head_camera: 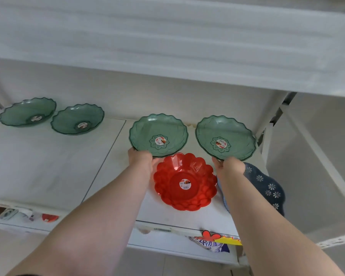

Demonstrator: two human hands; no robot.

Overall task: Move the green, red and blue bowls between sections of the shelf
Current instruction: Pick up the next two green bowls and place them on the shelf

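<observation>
Two green scalloped bowls stand tilted at the back of the right shelf section. My left hand (140, 158) grips the near rim of the left one (158, 134). My right hand (229, 165) grips the near rim of the right one (225, 137). A red flower-shaped bowl (184, 182) lies in front, between my forearms. A dark blue bowl with white flowers (267, 186) sits at the right shelf edge, partly hidden behind my right arm. Two more green bowls (28, 112) (77, 118) rest in the left section.
A white shelf board (48, 166) carries the bowls, with a seam dividing left and right sections. Another shelf (167, 46) hangs close overhead. A metal upright (275, 116) bounds the right side. Price labels and a packet show below the front edge.
</observation>
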